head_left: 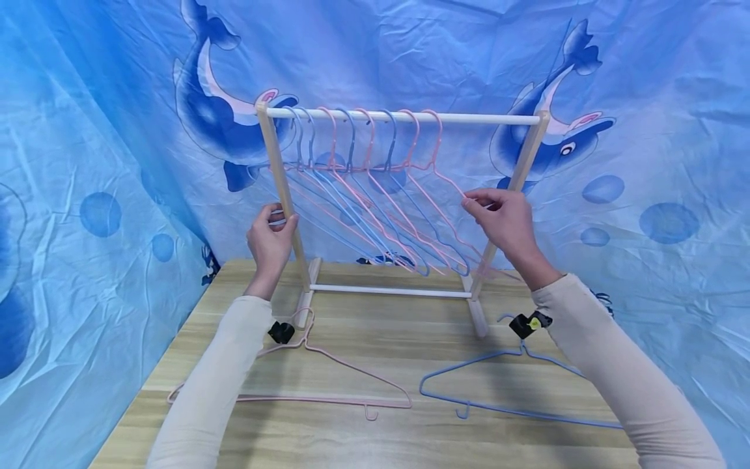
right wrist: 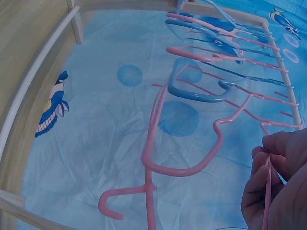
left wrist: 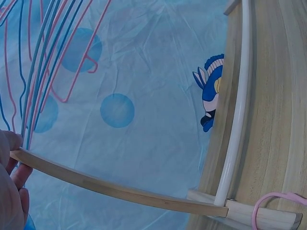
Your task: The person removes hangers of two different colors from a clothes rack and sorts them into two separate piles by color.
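The left hand (head_left: 271, 238) curls around the small wooden rack's left post (head_left: 285, 195), steadying it, while the right hand (head_left: 504, 218) pinches the shoulder of the last pink wire hanger (head_left: 436, 174) hanging from the white rail (head_left: 404, 118).

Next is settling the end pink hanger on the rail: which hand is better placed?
Likely the right hand: its fingers already pinch the pink hanger. The left hand grips the rack's wooden post, steadying it.

Pink and blue hangers (head_left: 375, 195) hang before a blue dolphin-patterned cloth (head_left: 117, 130); sleeves (head_left: 615, 365) are cream.
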`<state>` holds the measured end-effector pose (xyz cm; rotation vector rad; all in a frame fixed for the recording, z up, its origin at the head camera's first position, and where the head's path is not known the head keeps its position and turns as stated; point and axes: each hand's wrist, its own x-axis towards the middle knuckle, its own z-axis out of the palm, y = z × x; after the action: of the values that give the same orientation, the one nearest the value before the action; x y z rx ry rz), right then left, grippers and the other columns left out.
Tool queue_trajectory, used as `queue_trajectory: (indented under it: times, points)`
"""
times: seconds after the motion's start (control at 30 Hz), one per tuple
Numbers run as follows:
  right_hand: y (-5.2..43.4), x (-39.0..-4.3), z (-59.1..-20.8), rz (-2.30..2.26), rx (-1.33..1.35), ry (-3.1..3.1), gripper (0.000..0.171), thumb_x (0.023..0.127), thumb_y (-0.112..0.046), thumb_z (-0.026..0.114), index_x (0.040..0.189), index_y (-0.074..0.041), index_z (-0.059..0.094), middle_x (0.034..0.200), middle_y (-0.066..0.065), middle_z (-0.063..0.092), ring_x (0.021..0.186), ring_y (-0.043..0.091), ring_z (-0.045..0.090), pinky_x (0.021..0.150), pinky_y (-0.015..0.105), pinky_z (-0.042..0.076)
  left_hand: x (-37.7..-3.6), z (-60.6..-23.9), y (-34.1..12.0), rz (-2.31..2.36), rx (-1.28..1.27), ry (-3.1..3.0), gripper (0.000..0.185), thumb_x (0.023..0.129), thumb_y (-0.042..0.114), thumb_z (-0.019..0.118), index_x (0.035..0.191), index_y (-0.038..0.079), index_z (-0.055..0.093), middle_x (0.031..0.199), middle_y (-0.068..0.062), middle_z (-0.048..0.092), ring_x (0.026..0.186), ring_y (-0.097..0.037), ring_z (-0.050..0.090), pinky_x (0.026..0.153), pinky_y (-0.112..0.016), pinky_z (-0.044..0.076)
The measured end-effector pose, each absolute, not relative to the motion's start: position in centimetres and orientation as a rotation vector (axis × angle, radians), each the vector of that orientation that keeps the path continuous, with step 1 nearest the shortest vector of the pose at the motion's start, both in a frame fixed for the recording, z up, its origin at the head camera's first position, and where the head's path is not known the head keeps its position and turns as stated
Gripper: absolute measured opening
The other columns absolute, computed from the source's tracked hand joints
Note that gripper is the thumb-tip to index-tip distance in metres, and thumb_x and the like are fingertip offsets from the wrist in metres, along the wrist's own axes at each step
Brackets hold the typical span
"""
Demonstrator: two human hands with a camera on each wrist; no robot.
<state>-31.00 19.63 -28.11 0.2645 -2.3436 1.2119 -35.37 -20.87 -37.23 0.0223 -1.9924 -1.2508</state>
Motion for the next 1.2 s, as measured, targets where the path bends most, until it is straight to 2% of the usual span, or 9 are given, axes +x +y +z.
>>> queue_trajectory:
  times: [0.17, 0.4, 0.63, 0.97, 1.1, 1.2]
  points:
    - [20.0, -30.8, -27.3, 1.153, 0.275, -2.320, 0.027, 0.097, -0.030, 0.072, 0.114, -0.009, 0.079, 0.090, 0.012, 0.074, 0.070, 0.009, 0.063, 0.056, 0.019, 0.049, -35.3, -37.2, -20.9, -1.258, 0.020, -1.990, 0.032, 0.096, 0.019, 0.074, 0.124, 0.007, 0.069, 0.114, -0.015, 0.074, 0.099, -0.028, 0.075, 0.086, -0.047, 0.061]
    - [20.7, -29.8, -25.7, 1.165, 0.231, -2.315, 0.035, 0.096, -0.038, 0.071, 0.117, -0.011, 0.078, 0.096, 0.011, 0.073, 0.079, 0.015, 0.063, 0.063, 0.014, 0.051, -35.3, -37.2, -20.9, -1.265, 0.027, -1.995, 0.032, 0.096, 0.020, 0.074, 0.124, 0.008, 0.069, 0.113, -0.015, 0.074, 0.099, -0.028, 0.075, 0.086, -0.046, 0.061]
    - [21.8, -28.8, -24.9, 1.183, 0.221, -2.305, 0.038, 0.094, -0.039, 0.074, 0.120, -0.012, 0.077, 0.096, 0.002, 0.073, 0.080, 0.007, 0.064, 0.065, 0.012, 0.052, -35.2, -37.1, -20.9, -1.272, 0.026, -2.001, 0.032, 0.096, 0.022, 0.073, 0.125, 0.008, 0.069, 0.114, -0.014, 0.073, 0.101, -0.028, 0.074, 0.087, -0.046, 0.061]
    - [24.0, -27.8, -25.5, 1.121, 0.198, -2.290, 0.036, 0.092, -0.035, 0.077, 0.117, -0.009, 0.078, 0.084, -0.020, 0.066, 0.074, 0.006, 0.060, 0.055, 0.014, 0.046, -35.4, -37.1, -20.9, -1.249, 0.015, -1.995, 0.031, 0.096, 0.021, 0.074, 0.124, 0.007, 0.069, 0.113, -0.015, 0.074, 0.100, -0.028, 0.075, 0.086, -0.047, 0.061]
    - [24.6, -27.4, -25.9, 1.047, 0.210, -2.283, 0.032, 0.092, -0.036, 0.078, 0.114, -0.013, 0.080, 0.085, -0.020, 0.067, 0.067, 0.007, 0.057, 0.049, 0.017, 0.041, -35.5, -37.2, -21.0, -1.244, 0.018, -1.995, 0.032, 0.096, 0.021, 0.074, 0.124, 0.007, 0.069, 0.113, -0.015, 0.074, 0.100, -0.028, 0.075, 0.085, -0.047, 0.061]
    - [25.1, -27.1, -26.2, 0.982, 0.213, -2.280, 0.029, 0.092, -0.034, 0.077, 0.112, -0.012, 0.081, 0.090, -0.011, 0.070, 0.066, 0.005, 0.056, 0.049, 0.015, 0.041, -35.5, -37.2, -21.0, -1.240, 0.026, -2.000, 0.031, 0.096, 0.021, 0.074, 0.124, 0.008, 0.069, 0.113, -0.014, 0.074, 0.099, -0.028, 0.075, 0.085, -0.047, 0.061]
